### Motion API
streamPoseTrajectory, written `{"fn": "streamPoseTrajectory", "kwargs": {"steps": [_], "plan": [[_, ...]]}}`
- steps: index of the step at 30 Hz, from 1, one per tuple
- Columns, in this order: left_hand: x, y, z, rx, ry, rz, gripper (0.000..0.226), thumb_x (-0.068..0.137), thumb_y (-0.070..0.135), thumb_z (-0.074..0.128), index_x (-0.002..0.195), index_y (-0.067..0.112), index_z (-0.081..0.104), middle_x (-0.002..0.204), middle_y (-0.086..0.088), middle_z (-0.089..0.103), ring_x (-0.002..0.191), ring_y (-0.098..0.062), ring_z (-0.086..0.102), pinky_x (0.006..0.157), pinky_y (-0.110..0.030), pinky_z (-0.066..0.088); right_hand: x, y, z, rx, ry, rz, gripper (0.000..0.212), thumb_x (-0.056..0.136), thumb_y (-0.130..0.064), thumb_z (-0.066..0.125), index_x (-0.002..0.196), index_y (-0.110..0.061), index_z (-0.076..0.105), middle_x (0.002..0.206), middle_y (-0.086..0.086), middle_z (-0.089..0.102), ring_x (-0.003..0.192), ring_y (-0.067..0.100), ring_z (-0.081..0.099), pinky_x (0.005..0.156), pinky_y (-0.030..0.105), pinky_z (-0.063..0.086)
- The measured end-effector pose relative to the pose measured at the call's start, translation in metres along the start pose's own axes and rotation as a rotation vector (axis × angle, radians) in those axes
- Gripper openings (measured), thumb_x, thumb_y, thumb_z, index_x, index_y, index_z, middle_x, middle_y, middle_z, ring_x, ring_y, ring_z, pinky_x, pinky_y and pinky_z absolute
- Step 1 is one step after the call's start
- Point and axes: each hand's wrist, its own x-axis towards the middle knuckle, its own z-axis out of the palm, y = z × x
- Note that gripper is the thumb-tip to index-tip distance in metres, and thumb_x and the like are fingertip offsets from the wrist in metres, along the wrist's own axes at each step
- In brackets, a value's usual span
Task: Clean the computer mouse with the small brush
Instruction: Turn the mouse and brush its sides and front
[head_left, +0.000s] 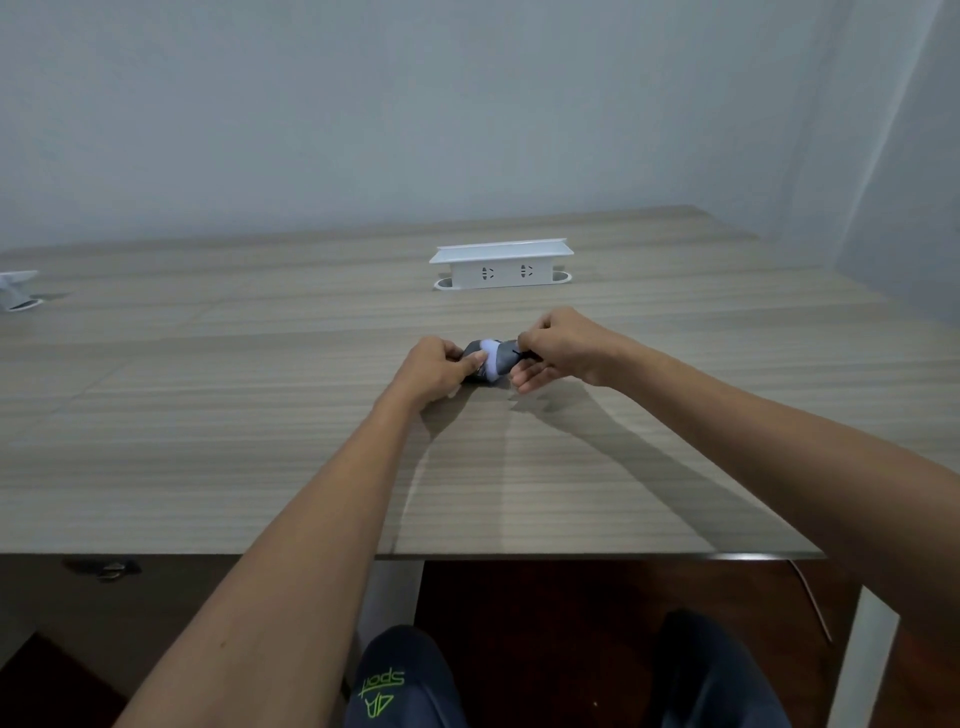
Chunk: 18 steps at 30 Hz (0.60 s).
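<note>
A grey and white computer mouse (491, 361) lies on the wooden desk (260, 415), between my two hands. My left hand (436, 371) grips its left end, with the thumb over the top. My right hand (558, 351) is at the mouse's right end and pinches a thin dark brush (522, 354) whose tip touches the mouse. Most of the brush is hidden inside my fingers.
A white raised socket box (501, 262) stands on the desk behind the mouse. A second white fitting (15, 291) sits at the far left edge. The desk's front edge runs below my forearms, and a drawer handle (111, 569) shows under it.
</note>
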Motion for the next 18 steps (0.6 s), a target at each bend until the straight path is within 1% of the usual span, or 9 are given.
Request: {"fn": "streamPoseTrajectory", "kwargs": {"steps": [2, 5, 6, 8, 11, 13, 15, 18], "plan": [[0.0, 0.0, 0.0, -0.005, -0.002, -0.005, 0.042, 0.093, 0.042, 0.065, 0.103, 0.002, 0.076, 0.099, -0.022, 0.076, 0.074, -0.02, 0.059, 0.07, -0.029, 0.044, 0.008, 0.001, -0.002, -0.029, 0.063, -0.028, 0.028, 0.089, 0.009, 0.05, 0.065, 0.008, 0.065, 0.068, 0.027, 0.067, 0.062, 0.034, 0.069, 0.056, 0.033, 0.063], [0.0, -0.001, 0.0, -0.029, 0.005, -0.012, 0.043, 0.092, 0.042, 0.066, 0.104, 0.002, 0.075, 0.101, -0.021, 0.076, 0.077, -0.02, 0.06, 0.072, -0.029, 0.045, 0.017, 0.005, -0.001, -0.07, 0.142, -0.039, 0.018, 0.085, 0.012, 0.053, 0.081, 0.019, 0.069, 0.078, 0.037, 0.069, 0.065, 0.037, 0.071, 0.06, 0.04, 0.065], [0.0, -0.001, 0.001, -0.03, 0.008, -0.01, 0.043, 0.092, 0.042, 0.067, 0.103, 0.002, 0.075, 0.101, -0.021, 0.076, 0.077, -0.02, 0.06, 0.072, -0.029, 0.045, 0.018, 0.007, 0.001, -0.077, 0.149, -0.042, 0.018, 0.085, 0.011, 0.054, 0.084, 0.02, 0.069, 0.078, 0.037, 0.07, 0.064, 0.037, 0.072, 0.061, 0.041, 0.065], [0.001, -0.001, 0.001, -0.017, 0.011, -0.005, 0.043, 0.093, 0.042, 0.066, 0.103, 0.001, 0.075, 0.1, -0.021, 0.076, 0.075, -0.02, 0.06, 0.07, -0.029, 0.045, 0.017, 0.008, 0.005, -0.095, 0.126, -0.065, 0.017, 0.083, 0.008, 0.057, 0.083, 0.019, 0.071, 0.073, 0.032, 0.071, 0.061, 0.035, 0.071, 0.061, 0.041, 0.065], [0.0, -0.001, 0.002, 0.002, 0.015, 0.005, 0.044, 0.094, 0.041, 0.065, 0.102, -0.002, 0.075, 0.097, -0.023, 0.076, 0.071, -0.02, 0.057, 0.063, -0.029, 0.043, 0.009, 0.004, 0.006, -0.098, 0.023, -0.066, 0.016, 0.083, 0.002, 0.062, 0.076, 0.011, 0.073, 0.067, 0.023, 0.07, 0.055, 0.027, 0.067, 0.056, 0.033, 0.061], [0.0, -0.001, 0.002, 0.001, 0.02, 0.009, 0.045, 0.094, 0.04, 0.065, 0.102, -0.003, 0.074, 0.096, -0.024, 0.076, 0.069, -0.02, 0.058, 0.063, -0.029, 0.044, 0.007, 0.001, 0.003, -0.107, -0.009, -0.059, 0.017, 0.084, 0.002, 0.06, 0.078, 0.01, 0.073, 0.069, 0.022, 0.069, 0.058, 0.027, 0.067, 0.056, 0.031, 0.06], [-0.002, 0.001, 0.002, -0.002, 0.024, -0.001, 0.044, 0.094, 0.04, 0.065, 0.102, -0.002, 0.074, 0.095, -0.023, 0.076, 0.069, -0.02, 0.058, 0.063, -0.029, 0.044, 0.011, 0.001, -0.001, -0.122, 0.03, -0.066, 0.017, 0.083, 0.003, 0.058, 0.079, 0.012, 0.072, 0.072, 0.025, 0.069, 0.062, 0.032, 0.068, 0.056, 0.033, 0.061], [-0.002, 0.001, 0.003, -0.024, 0.035, -0.011, 0.044, 0.092, 0.04, 0.067, 0.101, -0.002, 0.075, 0.095, -0.024, 0.076, 0.07, -0.02, 0.057, 0.066, -0.029, 0.044, 0.02, 0.006, -0.002, -0.166, 0.144, -0.093, 0.018, 0.08, 0.006, 0.056, 0.08, 0.017, 0.07, 0.074, 0.031, 0.07, 0.06, 0.034, 0.069, 0.055, 0.035, 0.063]]}}
